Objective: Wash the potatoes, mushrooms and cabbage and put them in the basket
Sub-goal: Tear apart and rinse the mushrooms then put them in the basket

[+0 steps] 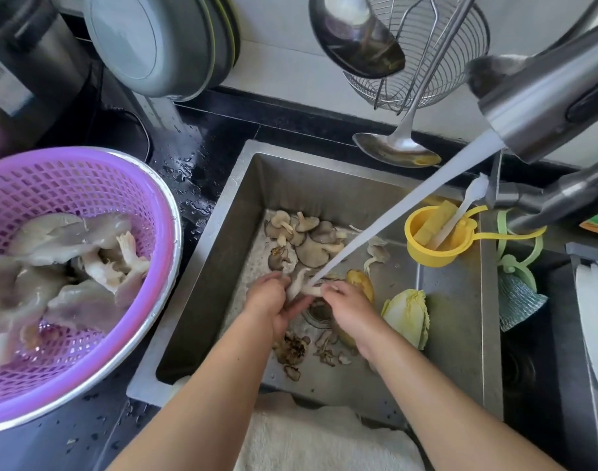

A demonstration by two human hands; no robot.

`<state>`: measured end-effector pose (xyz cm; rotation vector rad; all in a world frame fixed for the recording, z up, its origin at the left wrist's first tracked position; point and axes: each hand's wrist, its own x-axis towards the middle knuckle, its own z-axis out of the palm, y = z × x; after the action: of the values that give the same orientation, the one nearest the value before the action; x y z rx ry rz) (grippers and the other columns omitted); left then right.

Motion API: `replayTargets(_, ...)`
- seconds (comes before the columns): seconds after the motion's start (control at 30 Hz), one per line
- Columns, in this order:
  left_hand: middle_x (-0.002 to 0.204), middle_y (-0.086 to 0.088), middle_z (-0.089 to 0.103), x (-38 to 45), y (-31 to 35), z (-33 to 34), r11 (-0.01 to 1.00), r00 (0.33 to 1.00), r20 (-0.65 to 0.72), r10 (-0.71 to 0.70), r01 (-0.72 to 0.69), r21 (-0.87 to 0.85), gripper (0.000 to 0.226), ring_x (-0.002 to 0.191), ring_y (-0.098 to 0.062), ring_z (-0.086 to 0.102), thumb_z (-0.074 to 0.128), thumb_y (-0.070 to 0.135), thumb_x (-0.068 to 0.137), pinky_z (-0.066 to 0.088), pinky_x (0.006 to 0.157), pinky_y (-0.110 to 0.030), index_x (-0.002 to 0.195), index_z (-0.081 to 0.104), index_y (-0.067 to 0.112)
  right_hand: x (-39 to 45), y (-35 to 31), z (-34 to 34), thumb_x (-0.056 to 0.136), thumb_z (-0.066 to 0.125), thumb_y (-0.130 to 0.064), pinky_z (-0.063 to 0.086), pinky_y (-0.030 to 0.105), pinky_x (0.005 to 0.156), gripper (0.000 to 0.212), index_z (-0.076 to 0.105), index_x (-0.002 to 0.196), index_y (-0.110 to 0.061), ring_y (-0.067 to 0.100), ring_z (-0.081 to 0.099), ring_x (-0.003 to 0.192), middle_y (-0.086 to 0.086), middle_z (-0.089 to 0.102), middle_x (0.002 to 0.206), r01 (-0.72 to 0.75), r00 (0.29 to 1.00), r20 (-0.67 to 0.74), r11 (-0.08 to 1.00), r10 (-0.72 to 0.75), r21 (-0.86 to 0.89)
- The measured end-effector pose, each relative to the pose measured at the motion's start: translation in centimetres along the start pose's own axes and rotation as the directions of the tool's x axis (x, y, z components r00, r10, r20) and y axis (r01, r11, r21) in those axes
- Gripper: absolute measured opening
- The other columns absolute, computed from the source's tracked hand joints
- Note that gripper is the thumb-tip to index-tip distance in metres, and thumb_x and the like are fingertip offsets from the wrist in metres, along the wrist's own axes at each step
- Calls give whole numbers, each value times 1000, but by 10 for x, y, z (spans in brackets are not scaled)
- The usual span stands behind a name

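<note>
Mushrooms are what you have in hand now: one pale piece (302,283) sits between your two hands, right where the stream of water (392,219) from the tap (535,107) lands, over the drain (319,312) in the middle of the sink (460,300). Your left hand (270,300) curls its fingers round the stem end, and your right hand (345,300) pinches the other end; both are grasping the same piece, wrists bent down, forearms reaching in from the near edge. The likely trouble, as I judge it, is tearing: this kind of mushroom is soft, and pulling from both ends under a hard stream could split it, with bits falling toward the drain, where scraps (292,350) already lie just on the near side. Ease the pull and rub rather than tug. A second risk is splashing, since the water strikes your fingers at a slant and could spray the wet counter (192,158) to the left. More unwashed mushrooms (304,236) wait at the far side of the sink, a potato (360,282) lies just right of your right hand, and the cabbage (409,314) is farther right. The purple basket (97,185) on the left, well apart from the sink, already holds washed pieces (70,266); carrying a dripping piece across could mean a drop on the way.
</note>
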<state>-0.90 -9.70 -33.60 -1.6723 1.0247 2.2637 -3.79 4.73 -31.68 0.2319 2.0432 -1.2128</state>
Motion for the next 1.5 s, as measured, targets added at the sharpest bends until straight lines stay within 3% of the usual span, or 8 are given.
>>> replayTargets(0.1,118,-22,70,0,-2,5,990,999,-36,-18,23,138,31,95,-30,71,43,16,109,65,62,-37,130,63,4,1,-7,2,107,53,-18,51,24,55,17,67,111,-9,11,58,57,4,66,77,-51,997,71,962,33,268)
replayTargets(0.23,119,-7,68,-9,-9,-8,983,998,-62,-28,38,179,33,111,-26,64,46,44,107,53,101,-42,125,63,23,10,-24,23,100,60,-30,59,30,58,26,70,86,-11,14,65,52,4,73,71,10,991,-133,1000,-8,19)
replayTargets(0.43,115,-7,76,-19,-15,-32,899,976,21,217,-208,385,40,103,-25,74,71,35,93,60,95,-43,130,68,19,4,-38,24,95,66,-38,48,28,47,29,73,84,-13,13,56,47,-1,66,61,-127,982,-125,982,145,141)
replayTargets(0.73,108,-19,76,-77,-11,-22,917,980,154,125,-174,359,25,97,-33,75,57,15,103,60,79,-38,126,60,6,-63,-21,9,100,54,-9,39,20,50,13,64,95,-2,9,46,51,4,54,61,-394,899,278,349,337,850)
replayTargets(1.0,62,5,60,-152,28,-51,642,809,105,579,-531,553,35,60,-15,57,64,29,100,45,60,-28,68,56,20,-67,-12,-14,102,56,-13,53,32,63,16,66,107,0,21,61,68,9,66,79,-313,935,61,732,349,605)
replayTargets(1.2,98,-11,76,-197,115,-126,635,656,-129,743,-632,445,25,96,-33,75,64,35,93,62,85,-54,109,68,16,-63,-35,7,100,57,-5,52,31,62,10,64,95,0,22,62,69,11,65,78,-358,934,155,808,323,468)
replayTargets(1.33,154,-18,44,-194,142,-158,590,627,-319,711,-284,756,68,140,-42,43,54,41,89,37,116,-63,153,40,24,-62,-34,17,101,54,-6,50,31,63,14,62,90,-3,22,59,68,11,62,77,-373,928,181,831,326,413)
replayTargets(1.5,133,-5,64,-215,91,-104,248,368,1,930,-628,738,44,129,-21,56,53,-2,93,40,113,-25,131,68,15,-41,-16,2,102,53,-8,52,29,61,17,65,90,-6,20,61,66,8,65,77,-339,941,79,904,330,261)
